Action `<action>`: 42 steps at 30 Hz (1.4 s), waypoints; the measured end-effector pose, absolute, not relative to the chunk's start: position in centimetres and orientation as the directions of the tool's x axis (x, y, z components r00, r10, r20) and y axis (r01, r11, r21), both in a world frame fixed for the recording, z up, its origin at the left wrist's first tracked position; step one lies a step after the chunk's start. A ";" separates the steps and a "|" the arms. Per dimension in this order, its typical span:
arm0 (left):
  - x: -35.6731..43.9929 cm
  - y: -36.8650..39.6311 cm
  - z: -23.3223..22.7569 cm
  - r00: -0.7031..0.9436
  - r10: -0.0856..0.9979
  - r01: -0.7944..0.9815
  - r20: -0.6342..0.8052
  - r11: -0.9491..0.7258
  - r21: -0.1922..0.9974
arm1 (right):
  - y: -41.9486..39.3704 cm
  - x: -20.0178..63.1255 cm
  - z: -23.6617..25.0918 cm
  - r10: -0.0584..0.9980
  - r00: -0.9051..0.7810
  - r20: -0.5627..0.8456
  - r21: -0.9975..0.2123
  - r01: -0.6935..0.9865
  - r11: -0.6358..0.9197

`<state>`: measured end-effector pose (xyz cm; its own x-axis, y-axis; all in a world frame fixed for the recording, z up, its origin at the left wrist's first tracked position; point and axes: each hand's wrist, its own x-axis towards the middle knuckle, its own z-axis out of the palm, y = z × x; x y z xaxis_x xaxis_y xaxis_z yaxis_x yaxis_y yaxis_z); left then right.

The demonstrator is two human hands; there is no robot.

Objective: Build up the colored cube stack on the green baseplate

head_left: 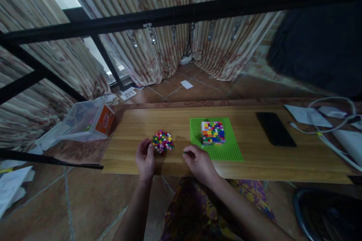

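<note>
A pile of small multicoloured toy bricks point(163, 141) lies on the wooden board. My left hand point(145, 159) rests at the pile's left edge, fingers loosely curled and apart from the thumb, with nothing visible in them. Between pile and baseplate, my right hand point(199, 162) pinches a tiny dark green brick point(184, 153) between thumb and fingertips. To its right is a bright green studded baseplate point(230, 152). On that baseplate stands a block built of many coloured bricks point(212, 133), with white, orange, red and blue on its faces.
A black phone point(275, 129) lies on the board's right part, near white cables point(333, 145) and papers. Left of the board, a clear plastic box point(85, 120) with an orange label stands on the floor. A black metal bar point(181, 14) crosses in front of the curtains.
</note>
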<state>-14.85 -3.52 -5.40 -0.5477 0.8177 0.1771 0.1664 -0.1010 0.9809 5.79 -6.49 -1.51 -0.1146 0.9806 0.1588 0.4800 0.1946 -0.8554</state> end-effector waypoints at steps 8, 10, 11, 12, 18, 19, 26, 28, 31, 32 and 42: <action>-14.9 -3.4 -5.1 -0.541 0.825 0.227 0.166 -0.048 0.973 | -8.8 12.1 -1.0 0.985 0.111 0.132 -0.922 0.378 0.081; -14.8 -3.4 -4.9 -0.540 0.825 0.233 0.164 -0.040 0.972 | -8.4 13.5 -0.9 0.974 0.168 0.152 -0.925 0.371 0.080; -14.8 -3.4 -4.9 -0.538 0.827 0.236 0.163 -0.038 0.971 | -8.1 14.1 -0.9 0.968 0.193 0.160 -0.925 0.371 0.079; -14.8 -3.3 -4.8 -0.537 0.828 0.239 0.162 -0.035 0.971 | -7.9 14.5 -0.9 0.962 0.218 0.166 -0.927 0.368 0.077; -14.6 -3.3 -4.7 -0.552 0.821 0.232 0.148 -0.019 0.972 | -6.6 15.6 -1.0 0.944 0.276 0.182 -0.943 0.322 0.088; -14.6 -3.3 -4.7 -0.552 0.822 0.230 0.143 -0.015 0.973 | -6.6 15.5 -1.1 0.944 0.272 0.184 -0.943 0.321 0.091; -14.4 -3.4 -4.4 -0.547 0.824 0.264 0.146 0.005 0.964 | -6.5 15.3 -0.8 0.936 0.225 0.272 -0.897 0.410 0.162; -14.4 -3.4 -4.3 -0.547 0.823 0.272 0.153 0.002 0.962 | -6.5 15.3 -0.4 0.932 0.219 0.288 -0.876 0.452 0.165; -14.3 -3.4 -4.3 -0.552 0.821 0.266 0.146 0.008 0.964 | -6.5 15.4 0.0 0.922 0.233 0.309 -0.855 0.493 0.162; -14.3 -3.4 -4.4 -0.557 0.819 0.263 0.141 0.013 0.965 | -6.4 15.4 0.0 0.917 0.239 0.319 -0.850 0.500 0.165; -14.4 -3.3 -4.7 -0.560 0.818 0.272 0.136 0.027 0.962 | -4.5 15.2 -1.4 0.838 0.309 0.449 -0.786 0.583 0.206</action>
<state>-14.42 -3.31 -4.67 -0.5596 0.8176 0.1357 0.2722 0.0267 0.9619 15.19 -4.53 -1.45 0.3089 0.8382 0.4494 0.5834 0.2062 -0.7856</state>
